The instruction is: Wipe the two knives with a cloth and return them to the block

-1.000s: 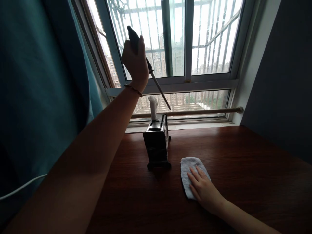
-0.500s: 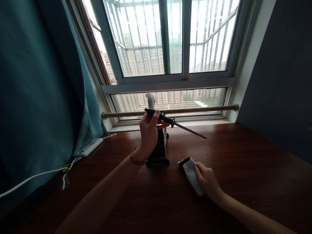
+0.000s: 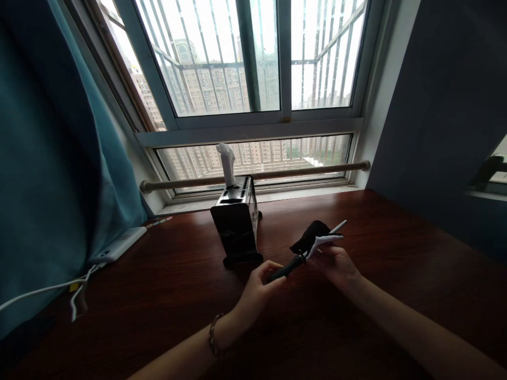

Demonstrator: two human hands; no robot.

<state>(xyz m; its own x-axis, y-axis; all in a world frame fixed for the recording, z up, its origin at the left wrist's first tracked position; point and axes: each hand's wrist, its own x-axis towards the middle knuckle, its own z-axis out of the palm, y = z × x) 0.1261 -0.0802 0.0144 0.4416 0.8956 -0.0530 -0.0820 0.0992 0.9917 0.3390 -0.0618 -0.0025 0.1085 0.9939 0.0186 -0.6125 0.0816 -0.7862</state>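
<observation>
My left hand point(image 3: 259, 284) is closed round the black handle of a sharpening steel point(image 3: 285, 268), held low over the wooden table point(image 3: 166, 285). The thin rod points up and to the right, its tip point(image 3: 339, 227) showing past a cloth. My right hand point(image 3: 333, 261) grips a white cloth point(image 3: 317, 237) folded around the rod just past the handle. Behind both hands stands a dark metal knife block point(image 3: 236, 228) with one white handle point(image 3: 228, 164) sticking up out of it.
A white power strip point(image 3: 119, 244) and a white cable point(image 3: 43, 291) lie at the table's left edge beside a teal curtain point(image 3: 51, 158). A wooden rail point(image 3: 253, 177) runs along the barred window. A dark wall point(image 3: 443, 121) borders the right side.
My left hand came down from high by the window to just above the table with the steel. My right hand picked the cloth off the table and wrapped it on the rod.
</observation>
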